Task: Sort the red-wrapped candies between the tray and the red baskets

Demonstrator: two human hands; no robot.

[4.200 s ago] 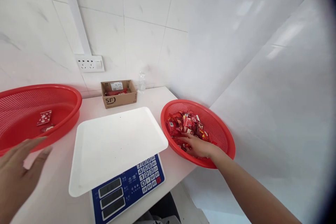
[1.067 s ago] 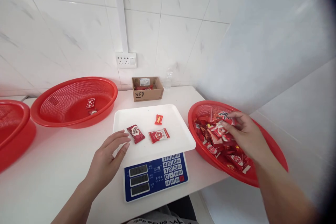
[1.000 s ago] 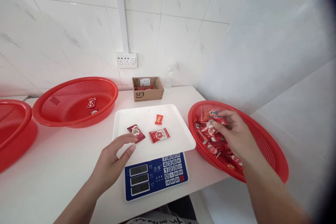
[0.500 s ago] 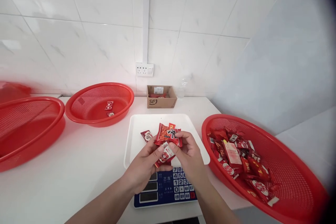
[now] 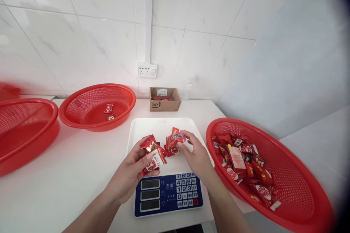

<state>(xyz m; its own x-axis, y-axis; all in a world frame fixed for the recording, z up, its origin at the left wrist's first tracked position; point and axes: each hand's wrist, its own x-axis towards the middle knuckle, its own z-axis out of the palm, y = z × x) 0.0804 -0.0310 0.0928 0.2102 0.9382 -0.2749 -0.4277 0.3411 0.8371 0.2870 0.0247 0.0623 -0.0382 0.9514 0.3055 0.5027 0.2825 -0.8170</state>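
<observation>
Packets (image 5: pixel 154 162), glossy red, some part-white

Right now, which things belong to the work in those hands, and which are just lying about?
Seemingly in use:
left hand, holding packets
right hand, pinching a red packet
white tray on the scale
right basket, holding more packets

Likely just lying about:
cardboard box
clear bottle beside it
left-side baskets, though I can't be sure
</observation>
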